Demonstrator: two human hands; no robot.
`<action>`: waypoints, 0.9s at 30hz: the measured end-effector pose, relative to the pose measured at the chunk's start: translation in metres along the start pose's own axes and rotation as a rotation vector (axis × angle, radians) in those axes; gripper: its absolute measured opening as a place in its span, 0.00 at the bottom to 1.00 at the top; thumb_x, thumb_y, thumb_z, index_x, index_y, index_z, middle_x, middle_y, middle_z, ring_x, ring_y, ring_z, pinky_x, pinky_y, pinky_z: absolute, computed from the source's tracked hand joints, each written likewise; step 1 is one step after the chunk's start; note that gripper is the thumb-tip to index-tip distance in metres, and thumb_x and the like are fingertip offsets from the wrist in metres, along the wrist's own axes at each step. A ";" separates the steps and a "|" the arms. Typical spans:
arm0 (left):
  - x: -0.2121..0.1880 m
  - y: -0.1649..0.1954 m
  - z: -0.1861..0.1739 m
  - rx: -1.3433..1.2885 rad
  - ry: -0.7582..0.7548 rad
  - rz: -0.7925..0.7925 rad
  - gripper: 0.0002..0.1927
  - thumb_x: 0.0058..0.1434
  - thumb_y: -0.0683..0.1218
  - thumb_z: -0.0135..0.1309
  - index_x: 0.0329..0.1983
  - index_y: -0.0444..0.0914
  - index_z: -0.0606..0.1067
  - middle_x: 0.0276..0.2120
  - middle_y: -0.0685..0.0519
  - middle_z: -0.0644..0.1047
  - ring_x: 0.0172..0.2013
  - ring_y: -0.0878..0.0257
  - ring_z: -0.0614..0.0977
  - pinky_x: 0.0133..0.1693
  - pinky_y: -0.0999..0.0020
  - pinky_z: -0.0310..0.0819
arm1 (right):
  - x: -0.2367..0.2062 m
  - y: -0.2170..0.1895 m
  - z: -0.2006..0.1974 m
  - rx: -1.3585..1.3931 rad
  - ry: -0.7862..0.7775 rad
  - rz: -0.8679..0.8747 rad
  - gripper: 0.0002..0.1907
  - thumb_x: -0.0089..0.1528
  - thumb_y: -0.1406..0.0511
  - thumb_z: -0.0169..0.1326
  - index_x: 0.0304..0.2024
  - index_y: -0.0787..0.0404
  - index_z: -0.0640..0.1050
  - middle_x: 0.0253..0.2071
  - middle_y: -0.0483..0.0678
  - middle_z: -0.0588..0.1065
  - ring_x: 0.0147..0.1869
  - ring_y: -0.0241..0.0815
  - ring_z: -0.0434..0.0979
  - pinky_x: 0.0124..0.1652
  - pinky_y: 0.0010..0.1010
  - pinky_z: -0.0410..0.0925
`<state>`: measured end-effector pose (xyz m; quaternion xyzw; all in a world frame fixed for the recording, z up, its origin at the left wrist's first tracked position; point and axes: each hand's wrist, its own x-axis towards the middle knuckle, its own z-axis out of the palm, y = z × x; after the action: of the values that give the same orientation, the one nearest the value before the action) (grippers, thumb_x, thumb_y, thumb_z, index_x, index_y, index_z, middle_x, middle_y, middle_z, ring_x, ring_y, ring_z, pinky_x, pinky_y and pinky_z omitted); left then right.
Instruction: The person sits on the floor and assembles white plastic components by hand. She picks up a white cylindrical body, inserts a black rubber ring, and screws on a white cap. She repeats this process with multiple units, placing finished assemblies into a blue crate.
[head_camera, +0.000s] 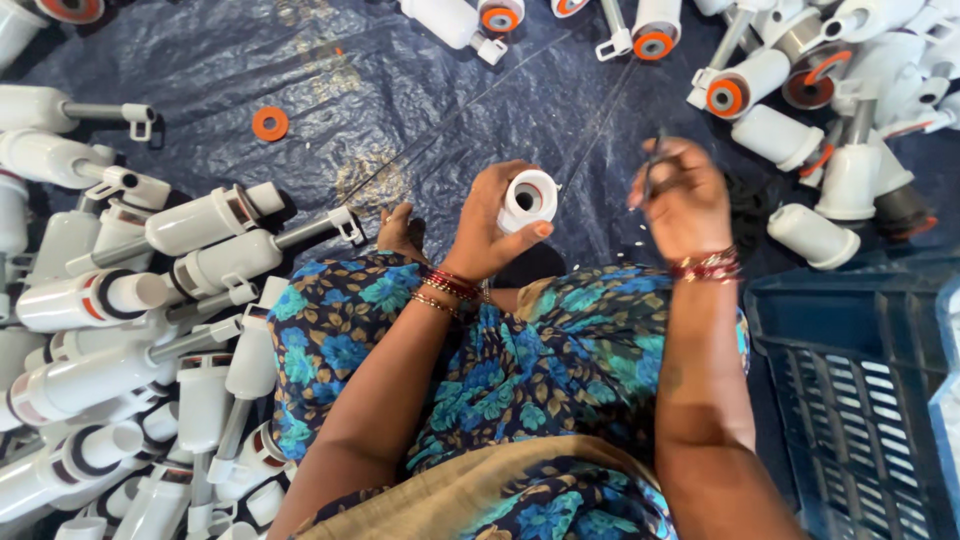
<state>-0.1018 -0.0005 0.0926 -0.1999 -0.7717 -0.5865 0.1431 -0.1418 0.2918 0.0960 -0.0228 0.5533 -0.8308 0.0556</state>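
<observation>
While our left hand wraps around a white plastic cylinder with its open end turned up toward us, our right hand is closed in a pinch on a thin dark metal tool, perhaps a wire or slim pick, though it is too fine for us to name with certainty. We hold the cylinder just above our lap, over the blue floral dress, with the tool hand a little apart to its right and at about the same height. To do this step well, we judge that the cylinder should stay steady in the left hand with its mouth facing us, so the opening remains visible, and that the right hand should bring the tool tip in straight rather than at a slant, since a thin piece is likely to bend or slip off the rim. Keeping both wrists close to the knees would probably help steadiness. Long thin rods lie across the dark blue tarpaulin in front of us, and one orange ring sits alone on it. Heaps of white plunger assemblies lie to our left, more white parts with orange rings lie at the upper right, and a blue plastic crate stands at our right.
</observation>
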 end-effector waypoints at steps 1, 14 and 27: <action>-0.002 -0.002 -0.001 -0.047 0.000 -0.016 0.34 0.62 0.63 0.57 0.62 0.35 0.71 0.57 0.44 0.74 0.60 0.49 0.75 0.64 0.57 0.65 | -0.007 0.000 0.024 0.032 -0.084 0.000 0.17 0.66 0.73 0.53 0.59 0.62 0.74 0.35 0.46 0.75 0.38 0.36 0.77 0.39 0.29 0.74; -0.010 0.007 0.012 -0.209 0.101 -0.088 0.30 0.77 0.60 0.39 0.68 0.32 0.65 0.64 0.39 0.69 0.66 0.45 0.72 0.66 0.54 0.64 | -0.028 0.008 0.114 -0.592 -0.152 -0.293 0.16 0.74 0.62 0.46 0.58 0.63 0.78 0.48 0.44 0.73 0.49 0.33 0.71 0.50 0.26 0.66; 0.002 0.017 0.006 -0.064 0.092 -0.041 0.25 0.79 0.58 0.36 0.65 0.38 0.70 0.59 0.42 0.76 0.61 0.46 0.78 0.63 0.56 0.71 | -0.013 0.050 0.100 -0.741 -0.208 -0.539 0.29 0.74 0.47 0.41 0.66 0.58 0.72 0.66 0.51 0.67 0.75 0.50 0.58 0.74 0.42 0.57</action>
<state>-0.0952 0.0098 0.1066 -0.1612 -0.7492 -0.6221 0.1602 -0.1151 0.1827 0.0887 -0.2672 0.7784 -0.5554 -0.1191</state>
